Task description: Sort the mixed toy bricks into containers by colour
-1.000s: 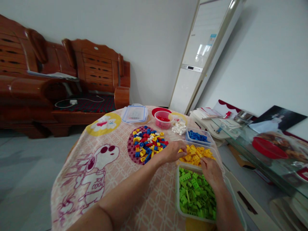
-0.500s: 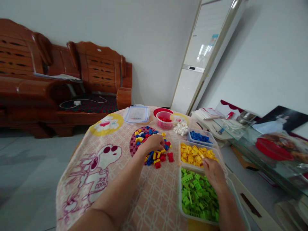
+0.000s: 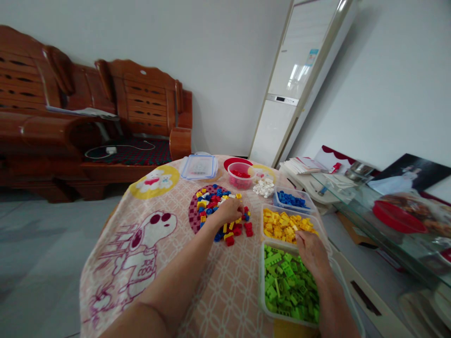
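The left hand curls narrowly over a loose pile of red, blue, yellow and white plastic bricks; whether it pinches one, I cannot tell. The right hand bunches its fingertips at yellow plastic bricks, its hold equally unclear. Picking through the loose pile seems in hand; the next move likely calls for a fine pinch.

A patterned cloth is covering the tabletop, which is bearing a mixed brick pile, a clear lid, a red-brick tub, white bricks, and containers of blue, yellow and green bricks.
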Demonstrator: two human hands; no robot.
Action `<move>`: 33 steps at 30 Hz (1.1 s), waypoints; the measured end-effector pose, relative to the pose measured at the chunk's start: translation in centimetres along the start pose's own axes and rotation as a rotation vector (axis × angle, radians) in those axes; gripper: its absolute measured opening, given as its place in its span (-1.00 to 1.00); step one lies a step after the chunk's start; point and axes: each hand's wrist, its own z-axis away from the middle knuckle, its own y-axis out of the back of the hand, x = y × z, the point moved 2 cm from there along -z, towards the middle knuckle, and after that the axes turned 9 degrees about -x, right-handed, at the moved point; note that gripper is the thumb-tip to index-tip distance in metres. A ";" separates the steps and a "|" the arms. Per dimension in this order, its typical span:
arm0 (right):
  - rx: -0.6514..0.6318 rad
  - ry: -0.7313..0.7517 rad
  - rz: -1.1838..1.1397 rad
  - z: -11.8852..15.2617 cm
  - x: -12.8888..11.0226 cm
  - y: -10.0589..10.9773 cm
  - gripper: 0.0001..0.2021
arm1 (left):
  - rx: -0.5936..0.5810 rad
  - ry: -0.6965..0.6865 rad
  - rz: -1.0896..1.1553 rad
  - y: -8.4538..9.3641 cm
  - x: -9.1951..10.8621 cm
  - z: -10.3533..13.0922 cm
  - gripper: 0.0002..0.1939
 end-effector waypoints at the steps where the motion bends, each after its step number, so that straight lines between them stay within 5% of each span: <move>1: -0.001 0.001 0.002 0.0 0.0 0.0 -0.65 | 0.004 -0.002 0.006 0.0 -0.1 0.0 -0.72; 13: -0.007 0.009 0.021 0.0 0.0 0.2 -0.65 | -0.094 -0.034 -0.021 -0.5 1.1 0.2 -0.83; 17: -0.013 0.004 0.032 0.0 -0.1 0.3 -0.64 | -0.031 -0.080 -0.006 -0.6 1.3 0.1 -0.90; 26: -0.010 -0.001 0.013 0.1 -0.2 0.2 -0.65 | 0.159 -0.178 0.407 0.3 3.0 0.2 -0.87; 33: 0.009 0.023 -0.008 0.1 -0.2 0.2 -0.63 | 0.093 -0.299 0.644 -1.9 6.3 0.1 -0.76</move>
